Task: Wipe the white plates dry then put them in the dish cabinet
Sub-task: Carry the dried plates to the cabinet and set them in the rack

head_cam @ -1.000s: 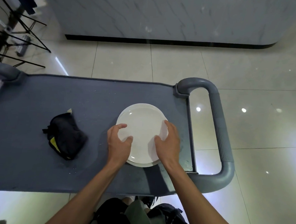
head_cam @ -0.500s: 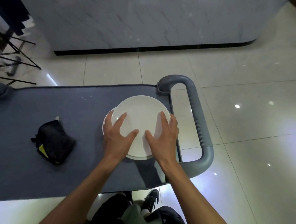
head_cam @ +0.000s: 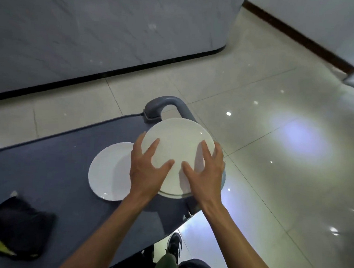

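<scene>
Both hands — left [head_cam: 147, 171], right [head_cam: 205, 176] — grip a white plate [head_cam: 177, 146] by its sides, fingers spread, raised over the cart [head_cam: 57, 168] by its handle [head_cam: 163, 106]; another plate [head_cam: 108, 171] lies on the cart, just left.

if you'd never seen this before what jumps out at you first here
First, the white plate held up in the middle of the view, the left hand and right hand gripping its near edge, thumbs on top. A second white plate lies flat on the grey cart top just to its left. A crumpled black cloth sits at the cart's near left corner.
</scene>
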Tool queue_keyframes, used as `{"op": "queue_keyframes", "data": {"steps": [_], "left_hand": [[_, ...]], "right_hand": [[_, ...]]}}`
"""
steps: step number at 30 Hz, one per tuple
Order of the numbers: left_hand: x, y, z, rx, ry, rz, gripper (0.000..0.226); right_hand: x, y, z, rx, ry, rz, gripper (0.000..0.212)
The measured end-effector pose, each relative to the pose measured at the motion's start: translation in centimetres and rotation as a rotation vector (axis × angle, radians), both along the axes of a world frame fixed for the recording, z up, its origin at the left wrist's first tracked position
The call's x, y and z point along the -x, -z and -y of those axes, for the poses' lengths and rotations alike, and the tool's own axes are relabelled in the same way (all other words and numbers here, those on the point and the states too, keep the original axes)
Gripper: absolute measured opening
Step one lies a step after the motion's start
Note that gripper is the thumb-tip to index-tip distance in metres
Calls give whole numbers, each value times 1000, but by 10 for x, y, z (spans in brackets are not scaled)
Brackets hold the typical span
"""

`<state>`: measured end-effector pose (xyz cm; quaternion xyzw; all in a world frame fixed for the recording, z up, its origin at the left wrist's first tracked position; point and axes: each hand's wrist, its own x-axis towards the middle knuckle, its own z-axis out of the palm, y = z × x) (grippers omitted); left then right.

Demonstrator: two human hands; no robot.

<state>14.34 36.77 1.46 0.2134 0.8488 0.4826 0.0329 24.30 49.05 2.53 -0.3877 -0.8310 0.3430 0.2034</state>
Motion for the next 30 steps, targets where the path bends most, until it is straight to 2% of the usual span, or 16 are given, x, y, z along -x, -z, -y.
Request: {"op": "queue_keyframes", "data": {"steps": [7,10,13,24,30], "left_hand": [[-30,-3,-59,-29,308,-12,70],[-59,-2,-92,-20,449,7,69],[-101,-6,-129,25,573,10,70],[-328,-17,-252,-27,994,-4,48],[-456,-17,-294,-22,1202,-68,55]], "right_hand": [[-67,-12,-27,-3,275,-118,64],[-112,-13,-44,22,405,-186,55],[-163,-12,-58,46,544,-209,56],[-395,-7,-115,42,981,-255,70],[-520,-7,-123,-25,1145,-242,71]]}}
